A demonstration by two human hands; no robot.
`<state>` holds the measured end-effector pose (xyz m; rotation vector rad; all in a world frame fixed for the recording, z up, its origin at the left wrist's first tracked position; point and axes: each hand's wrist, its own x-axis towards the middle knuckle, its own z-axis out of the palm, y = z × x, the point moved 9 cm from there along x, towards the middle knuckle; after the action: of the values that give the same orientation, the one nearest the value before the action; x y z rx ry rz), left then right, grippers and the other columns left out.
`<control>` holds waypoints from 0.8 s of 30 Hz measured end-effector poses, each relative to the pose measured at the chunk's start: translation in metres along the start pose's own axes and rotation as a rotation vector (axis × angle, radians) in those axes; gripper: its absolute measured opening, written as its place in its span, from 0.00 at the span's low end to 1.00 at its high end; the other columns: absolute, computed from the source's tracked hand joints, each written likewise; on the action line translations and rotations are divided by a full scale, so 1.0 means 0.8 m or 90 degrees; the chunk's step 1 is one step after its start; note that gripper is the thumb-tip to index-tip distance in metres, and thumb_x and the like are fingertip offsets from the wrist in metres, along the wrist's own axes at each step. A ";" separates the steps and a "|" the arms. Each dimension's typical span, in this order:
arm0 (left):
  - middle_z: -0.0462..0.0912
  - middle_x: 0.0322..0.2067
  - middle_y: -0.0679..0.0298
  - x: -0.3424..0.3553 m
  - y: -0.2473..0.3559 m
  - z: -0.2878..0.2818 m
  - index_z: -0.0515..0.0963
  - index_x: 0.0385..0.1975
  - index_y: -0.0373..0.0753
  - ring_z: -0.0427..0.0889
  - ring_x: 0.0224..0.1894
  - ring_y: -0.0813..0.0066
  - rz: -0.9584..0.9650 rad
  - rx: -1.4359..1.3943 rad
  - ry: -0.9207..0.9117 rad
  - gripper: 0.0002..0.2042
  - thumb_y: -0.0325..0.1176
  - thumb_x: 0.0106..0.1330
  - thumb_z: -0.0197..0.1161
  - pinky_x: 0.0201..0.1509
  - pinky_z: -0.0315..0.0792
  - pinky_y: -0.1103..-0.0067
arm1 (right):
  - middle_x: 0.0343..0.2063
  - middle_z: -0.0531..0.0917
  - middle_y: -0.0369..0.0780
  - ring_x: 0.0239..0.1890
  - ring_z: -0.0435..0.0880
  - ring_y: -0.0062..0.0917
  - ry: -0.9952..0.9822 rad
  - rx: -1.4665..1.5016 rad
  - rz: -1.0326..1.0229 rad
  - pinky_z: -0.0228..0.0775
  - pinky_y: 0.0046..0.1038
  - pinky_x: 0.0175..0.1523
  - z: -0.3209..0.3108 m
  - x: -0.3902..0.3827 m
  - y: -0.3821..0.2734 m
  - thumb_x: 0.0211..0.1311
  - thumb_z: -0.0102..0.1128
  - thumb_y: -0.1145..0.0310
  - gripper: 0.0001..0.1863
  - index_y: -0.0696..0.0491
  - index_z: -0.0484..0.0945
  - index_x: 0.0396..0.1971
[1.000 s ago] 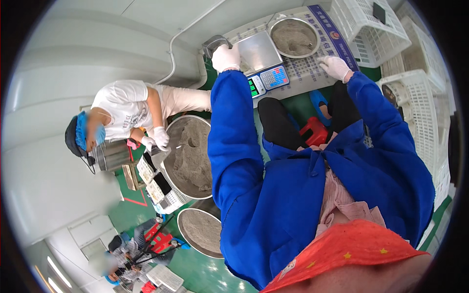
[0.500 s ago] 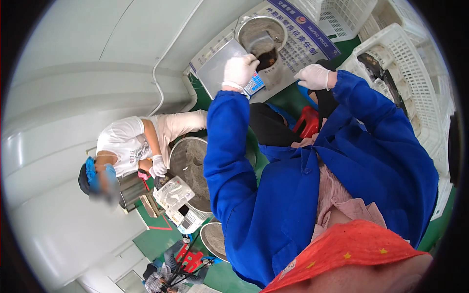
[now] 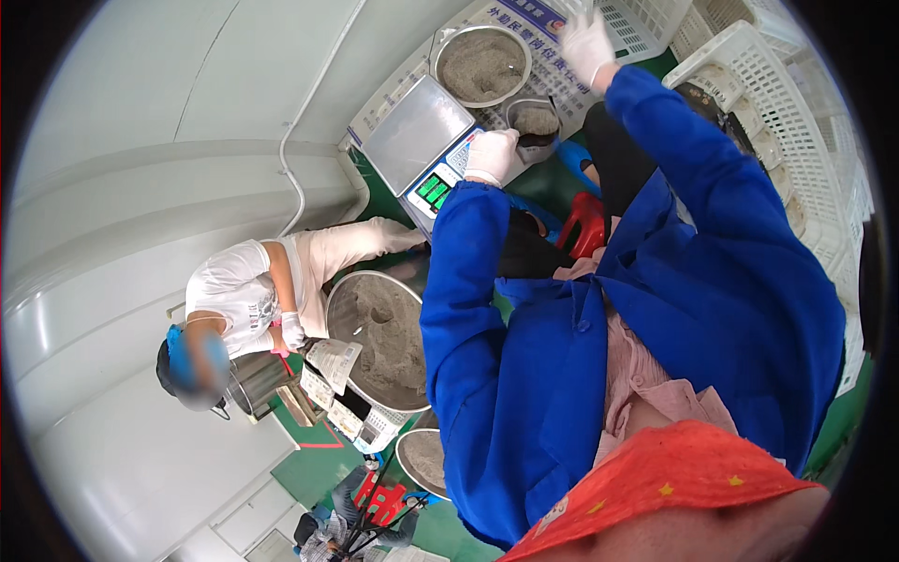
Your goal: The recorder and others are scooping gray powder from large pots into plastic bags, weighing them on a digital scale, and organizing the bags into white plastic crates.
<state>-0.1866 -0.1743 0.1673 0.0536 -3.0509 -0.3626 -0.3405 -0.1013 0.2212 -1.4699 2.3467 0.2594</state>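
My gloved left hand (image 3: 491, 155) is curled at the right edge of the digital scale (image 3: 445, 183), beside its keypad; what its fingers hold is hidden. Just beyond it is a small open container (image 3: 533, 123) with grey powder above a dark part. The scale’s metal plate (image 3: 417, 129) is bare. A steel bowl of grey powder (image 3: 478, 64) sits behind, on the printed board (image 3: 379, 117). My gloved right hand (image 3: 586, 49) reaches up to the right of that bowl, fingers somewhat apart, near a pale translucent item at the top edge.
A co-worker (image 3: 242, 295) in white works beside a large bowl of powder (image 3: 379, 337); another bowl (image 3: 421, 459) is below it. A farther person (image 3: 332, 529) is near a red stool (image 3: 382, 501). White crates (image 3: 787, 131) line the right; a red stool (image 3: 588, 227) is by my legs.
My right hand has risen from the board’s edge to the top. My left hand has shifted down and right to the keypad side. The small container now stands beside it.
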 end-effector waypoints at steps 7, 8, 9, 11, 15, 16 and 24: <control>0.81 0.23 0.55 -0.017 0.007 -0.012 0.78 0.28 0.41 0.83 0.30 0.55 0.034 0.031 0.032 0.04 0.28 0.57 0.55 0.34 0.77 0.64 | 0.39 0.83 0.48 0.43 0.82 0.36 -0.083 0.346 -0.525 0.74 0.34 0.48 -0.015 -0.047 -0.113 0.64 0.53 0.67 0.15 0.60 0.79 0.44; 0.81 0.23 0.54 -0.019 0.010 -0.013 0.78 0.27 0.41 0.83 0.30 0.55 0.042 0.045 0.035 0.04 0.28 0.56 0.55 0.34 0.77 0.64 | 0.37 0.83 0.49 0.42 0.82 0.38 -0.101 0.365 -0.580 0.75 0.36 0.46 -0.006 -0.050 -0.124 0.61 0.53 0.71 0.12 0.60 0.80 0.41; 0.81 0.23 0.54 0.000 0.027 -0.016 0.78 0.27 0.41 0.83 0.30 0.55 0.066 0.044 0.039 0.04 0.28 0.56 0.55 0.34 0.77 0.64 | 0.36 0.82 0.48 0.40 0.82 0.35 0.098 0.120 -0.143 0.75 0.38 0.43 0.010 0.026 -0.009 0.58 0.54 0.71 0.10 0.57 0.81 0.36; 0.81 0.22 0.55 -0.018 0.018 -0.017 0.77 0.25 0.41 0.83 0.27 0.56 0.044 0.031 0.057 0.02 0.29 0.55 0.57 0.30 0.76 0.65 | 0.45 0.80 0.47 0.47 0.80 0.36 0.115 0.086 -0.039 0.73 0.36 0.51 0.025 0.040 0.023 0.54 0.59 0.68 0.17 0.55 0.79 0.44; 0.81 0.24 0.55 -0.008 0.023 -0.013 0.78 0.27 0.41 0.83 0.28 0.55 0.031 0.004 0.090 0.04 0.30 0.59 0.56 0.32 0.76 0.64 | 0.44 0.82 0.49 0.48 0.81 0.39 0.260 0.202 -0.270 0.73 0.38 0.51 0.062 0.031 0.023 0.47 0.62 0.67 0.22 0.55 0.80 0.45; 0.81 0.24 0.55 -0.015 0.016 -0.011 0.78 0.27 0.41 0.83 0.28 0.55 0.024 0.003 0.071 0.04 0.30 0.60 0.56 0.33 0.76 0.63 | 0.38 0.84 0.50 0.44 0.83 0.40 0.201 0.215 -0.263 0.74 0.39 0.48 0.068 0.033 -0.007 0.46 0.61 0.68 0.19 0.55 0.81 0.42; 0.84 0.28 0.56 -0.043 0.003 -0.040 0.83 0.36 0.42 0.84 0.29 0.57 -0.046 -0.035 0.178 0.08 0.31 0.62 0.58 0.34 0.77 0.65 | 0.29 0.83 0.48 0.35 0.82 0.45 0.246 0.194 -0.276 0.73 0.43 0.41 0.046 -0.001 -0.047 0.50 0.56 0.71 0.10 0.52 0.82 0.34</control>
<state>-0.1500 -0.1776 0.1967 0.1947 -2.7661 -0.4054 -0.2988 -0.1050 0.1891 -1.9381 2.1258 -0.5131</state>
